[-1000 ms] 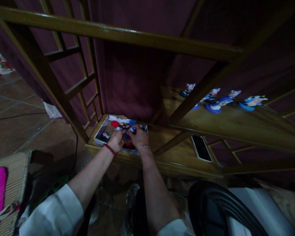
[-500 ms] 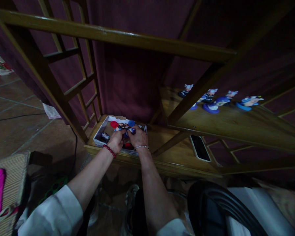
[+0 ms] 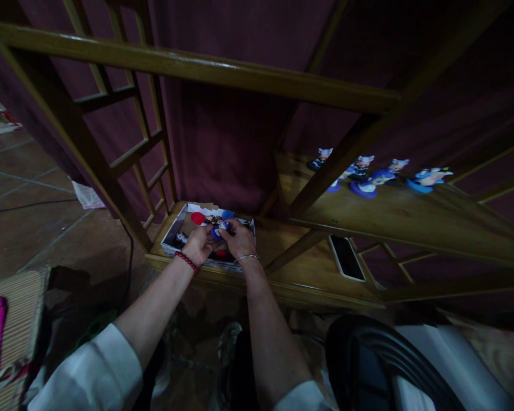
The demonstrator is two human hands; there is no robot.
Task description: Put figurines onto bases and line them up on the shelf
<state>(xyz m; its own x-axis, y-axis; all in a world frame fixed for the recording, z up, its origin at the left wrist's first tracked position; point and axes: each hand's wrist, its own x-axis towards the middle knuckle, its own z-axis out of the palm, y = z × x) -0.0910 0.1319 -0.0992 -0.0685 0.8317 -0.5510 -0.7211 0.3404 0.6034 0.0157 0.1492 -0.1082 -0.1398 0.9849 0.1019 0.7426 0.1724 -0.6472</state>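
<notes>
- the small blue-and-white figurine with a round blue base [image 3: 220,230] is held just above the inside of the shallow white cardboard box [image 3: 169,250], between the two hands.
- the right hand [image 3: 240,238] is nearer: its fingertips appear to pinch the figurine at its upper right end.
- the figurine lies to the left of that grip; its long axis seems to slant, with the base toward the lower left and the left hand.
- the left hand [image 3: 197,245] is curled just beside the base; whether its fingertips touch it or press on anything, i cannot tell.
- beyond the fingers in the box are a flat red disc [image 3: 197,218] and a flat blue disc [image 3: 228,214], one on each side.
- a second small dark-and-white figurine [image 3: 181,237] lies left of the left hand, apart from both grips.
</notes>
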